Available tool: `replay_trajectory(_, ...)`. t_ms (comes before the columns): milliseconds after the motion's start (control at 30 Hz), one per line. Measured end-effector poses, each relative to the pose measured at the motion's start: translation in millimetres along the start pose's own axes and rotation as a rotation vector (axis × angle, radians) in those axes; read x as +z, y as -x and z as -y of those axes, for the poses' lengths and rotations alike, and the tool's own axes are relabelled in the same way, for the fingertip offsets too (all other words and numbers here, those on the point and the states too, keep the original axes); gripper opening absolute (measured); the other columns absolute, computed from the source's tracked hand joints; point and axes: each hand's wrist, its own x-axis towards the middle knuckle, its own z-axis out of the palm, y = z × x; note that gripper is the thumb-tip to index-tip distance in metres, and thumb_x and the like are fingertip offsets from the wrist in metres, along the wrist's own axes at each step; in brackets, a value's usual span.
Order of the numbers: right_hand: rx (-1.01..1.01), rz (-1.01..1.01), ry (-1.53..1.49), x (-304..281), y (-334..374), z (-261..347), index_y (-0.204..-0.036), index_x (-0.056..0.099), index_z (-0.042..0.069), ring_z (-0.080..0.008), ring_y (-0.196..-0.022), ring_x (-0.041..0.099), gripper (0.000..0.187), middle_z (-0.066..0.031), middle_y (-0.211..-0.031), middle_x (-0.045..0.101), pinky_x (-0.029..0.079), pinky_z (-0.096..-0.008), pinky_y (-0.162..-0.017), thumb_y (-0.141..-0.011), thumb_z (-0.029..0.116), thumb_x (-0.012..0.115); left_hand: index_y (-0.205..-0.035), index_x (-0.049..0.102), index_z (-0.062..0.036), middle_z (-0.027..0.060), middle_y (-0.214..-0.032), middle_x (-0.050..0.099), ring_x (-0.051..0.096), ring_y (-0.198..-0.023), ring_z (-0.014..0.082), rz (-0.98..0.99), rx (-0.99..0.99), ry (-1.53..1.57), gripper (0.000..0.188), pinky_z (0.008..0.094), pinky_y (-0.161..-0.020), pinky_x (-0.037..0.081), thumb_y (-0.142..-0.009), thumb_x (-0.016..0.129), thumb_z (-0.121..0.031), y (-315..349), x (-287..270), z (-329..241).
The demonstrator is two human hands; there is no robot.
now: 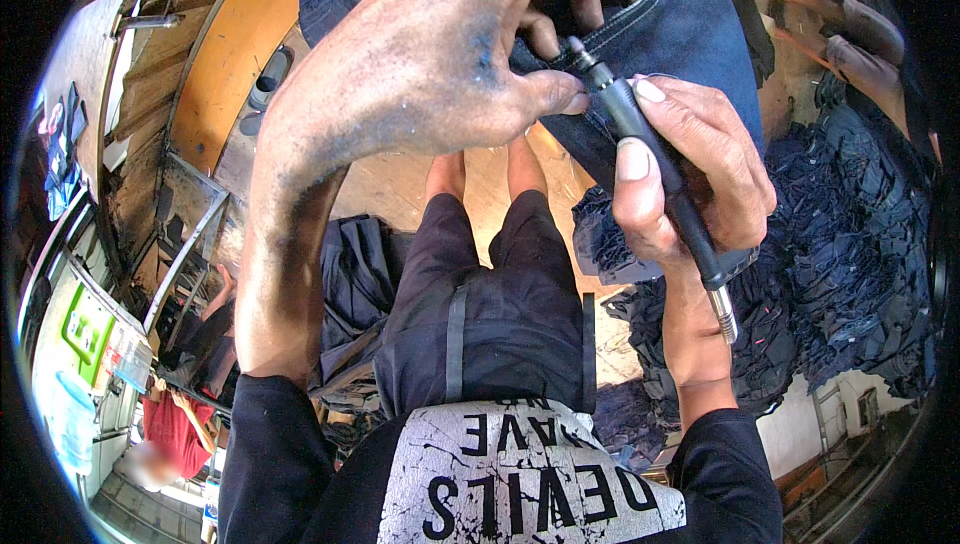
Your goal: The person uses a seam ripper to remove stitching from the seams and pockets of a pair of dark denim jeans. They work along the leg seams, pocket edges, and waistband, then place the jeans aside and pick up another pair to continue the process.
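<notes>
Head view: right hand [715, 159] pinching slim black tool [673, 179]; left hand [450, 54] gripping stitched denim [695, 19].

Spotting a blue water jug [72, 422] and a red-shirted person [178, 434] at eight o'clock; now catching grey slippers [272, 76] beside an orange-yellow panel [235, 39] towards ten!

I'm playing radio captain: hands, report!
Left hand holding dark-blue denim garment. Right hand gripping black pen-shaped tool. Left thumb close to tool's tip.
</notes>
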Motion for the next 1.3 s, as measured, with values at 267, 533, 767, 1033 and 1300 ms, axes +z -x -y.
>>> replay_trajectory(267,0.007,0.001,-0.017,0,-1,0,-0.113,0.071,-0.004,-0.0360,-0.093,0.079,0.024,-0.0239,-0.100,0.078,0.064,-0.0446,-0.088,-0.091,0.008,0.072,-0.155,0.029,-0.0149,0.0236,-0.130,0.070,0.069,-0.107,0.0241,0.011,-0.022,0.009,0.093,0.0363,-0.090,0.059,-0.074,0.071,0.004,-1,-1,0)
replay_trajectory(533,-0.014,-0.009,-0.015,1,-2,0,-0.112,0.071,-0.004,-0.0362,-0.090,0.079,0.024,-0.0234,-0.099,0.078,0.064,-0.0448,-0.086,-0.091,0.007,0.071,-0.155,0.029,-0.0156,0.0224,-0.128,0.070,0.069,-0.105,0.0250,0.015,-0.008,-0.012,0.092,0.0369,-0.089,0.060,-0.074,0.070,0.004,-4,-2,-9)
replay_trajectory(767,-0.004,0.006,-0.012,0,-3,0,-0.113,0.070,-0.003,-0.0364,-0.090,0.079,0.025,-0.0234,-0.099,0.078,0.064,-0.0452,-0.086,-0.091,0.007,0.072,-0.154,0.028,-0.0146,0.0227,-0.125,0.069,0.069,-0.102,0.0248,0.025,0.033,0.048,0.092,0.0371,-0.087,0.060,-0.076,0.072,0.003,-3,-1,-1)
replay_trajectory(1033,0.013,-0.008,-0.011,1,-2,1,-0.114,0.070,-0.004,-0.0361,-0.091,0.079,0.025,-0.0239,-0.100,0.078,0.064,-0.0454,-0.087,-0.091,0.006,0.071,-0.155,0.026,-0.0145,0.0226,-0.124,0.069,0.069,-0.101,0.0249,0.158,-0.184,0.303,0.093,0.0377,-0.086,0.061,-0.077,0.073,0.002,-19,-22,-16)
replay_trajectory(1300,0.133,-0.083,-0.113,-16,5,-12,-0.128,0.058,-0.010,-0.0426,-0.095,0.079,0.040,-0.0327,-0.107,0.074,0.064,-0.0498,-0.094,-0.103,0.022,0.055,-0.155,0.027,-0.0126,0.0214,-0.127,0.070,0.069,-0.098,0.0220,-0.080,0.022,0.087,0.092,0.0355,-0.083,0.060,-0.079,0.076,0.002,7,5,18)
